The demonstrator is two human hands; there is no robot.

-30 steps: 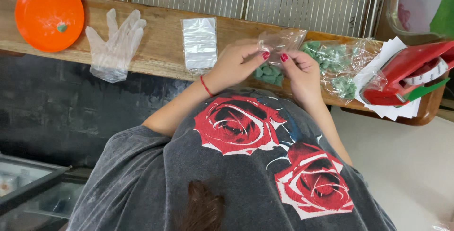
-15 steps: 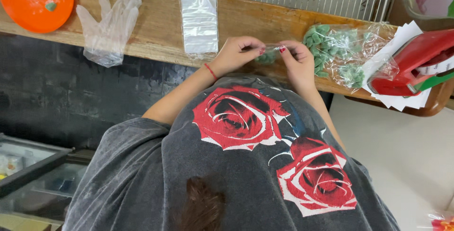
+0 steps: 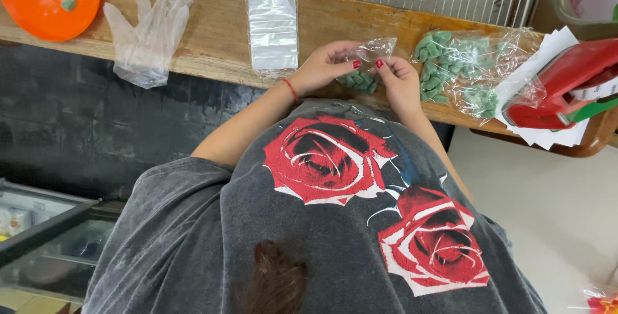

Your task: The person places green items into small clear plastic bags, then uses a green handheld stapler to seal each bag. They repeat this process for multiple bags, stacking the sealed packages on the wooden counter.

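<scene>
Wooden worktop (image 3: 212,37) runs across the top, a wire grille behind it. Both hands meet just right of the flat stack of clear plastic sleeves (image 3: 273,29). Left hand (image 3: 322,68) and right hand (image 3: 400,81) each pinch the small clear plastic bag of green candies (image 3: 362,69) between fingertips, one at either side of its mouth. Candies sag low, crumpled mouth tilts up and right, so the bag's long axis runs between the hands. Right of that lies the large clear bag of green candies (image 3: 460,69).
</scene>
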